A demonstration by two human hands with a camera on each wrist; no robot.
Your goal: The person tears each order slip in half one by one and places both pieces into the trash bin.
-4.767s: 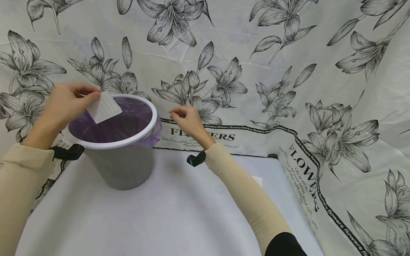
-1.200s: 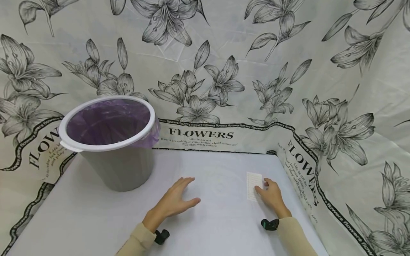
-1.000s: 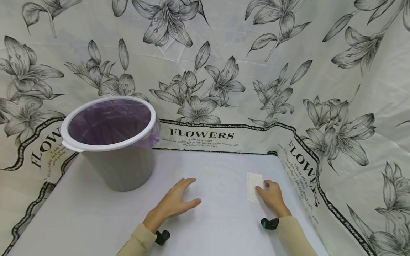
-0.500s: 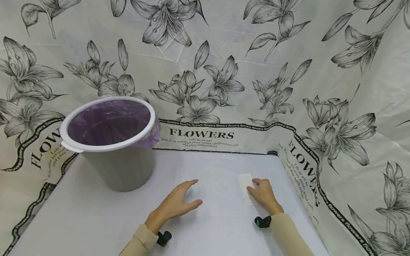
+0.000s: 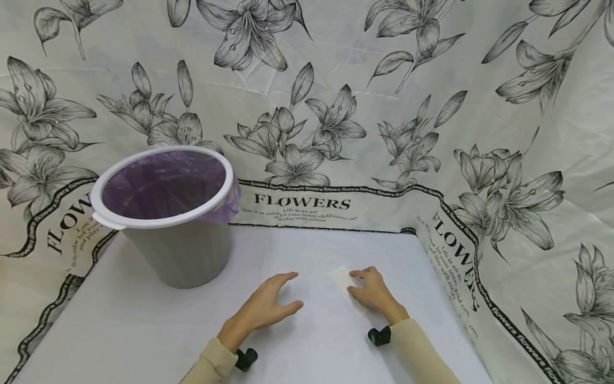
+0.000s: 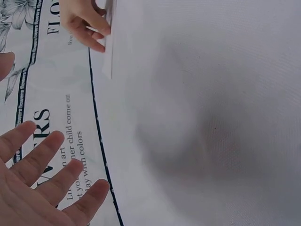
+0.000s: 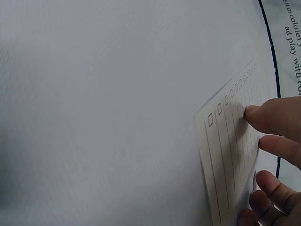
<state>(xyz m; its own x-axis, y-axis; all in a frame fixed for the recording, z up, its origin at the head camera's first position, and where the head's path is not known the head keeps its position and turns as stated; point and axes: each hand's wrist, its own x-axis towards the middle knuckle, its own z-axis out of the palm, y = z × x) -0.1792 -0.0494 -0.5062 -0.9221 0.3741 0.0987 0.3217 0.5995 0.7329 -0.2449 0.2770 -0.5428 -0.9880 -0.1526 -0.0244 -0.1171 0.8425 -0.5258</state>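
Observation:
In the head view my right hand (image 5: pixel 376 292) pinches a white checklist sheet (image 5: pixel 341 277) by its right edge, low over the table right of centre. The right wrist view shows ruled lines and small boxes on the checklist sheet (image 7: pixel 221 155), with the thumb on its face and the sheet tilted. My left hand (image 5: pixel 263 304) hovers over the table to the left of it, thumb and fingers spread, holding nothing. At the back left stands a grey trash bin (image 5: pixel 179 258) with a white rim and a purple bag lining it; its bottom inside is hidden.
A white cloth covers the table (image 5: pixel 307 349). Floral fabric (image 5: pixel 307 48) hangs behind and along the sides, close to the table's back edge. Each wrist carries a small black camera, such as the right wrist camera (image 5: pixel 380 336).
Earlier my left hand held a similar sheet over the bin; now it is spread over the table. My right hand has picked up the checklist sheet and brought it leftward toward the left hand.

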